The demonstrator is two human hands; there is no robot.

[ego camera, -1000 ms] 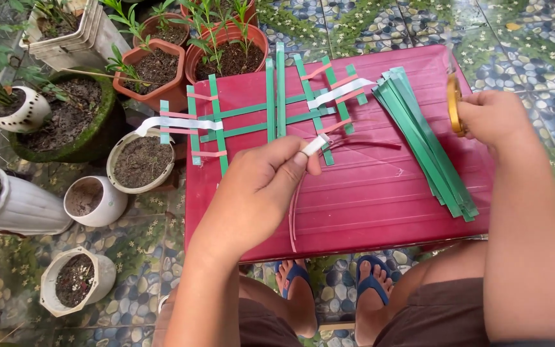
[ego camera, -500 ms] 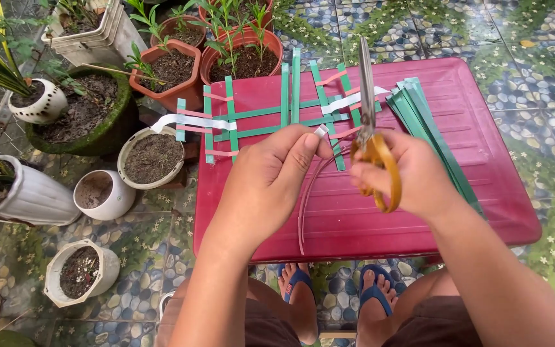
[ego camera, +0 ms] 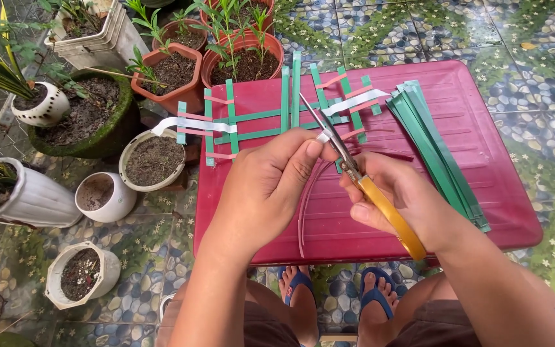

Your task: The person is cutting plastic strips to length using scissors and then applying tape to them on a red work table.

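- While the left hand curls its thumb and fingers into a narrow pinch on the end of a thin white strip, the right hand is wrapped around the yellow handles of a pair of scissors.
- Slim metal blades of the scissors point up and away, their base lying right at the pinched strip end; whether the blades are parted cannot be told.
- Both hands hover above a dark red, smooth plastic board with rounded corners, set over the person's knees.
- Flat green strips, crossed by pale pink and white ones, form a loose woven lattice lying on the far part of the board, just beyond the hands.
- A bundle of long, straight green strips lies slanted on the board to the right of the scissors.
- Thin dark red slivers curve across the board under the hands.
- Left of the board stand round white pots of dark soil, and terracotta pots with green shoots crowd its far left edge.
- Blue sandals show below, on a pebble-patterned tile floor.
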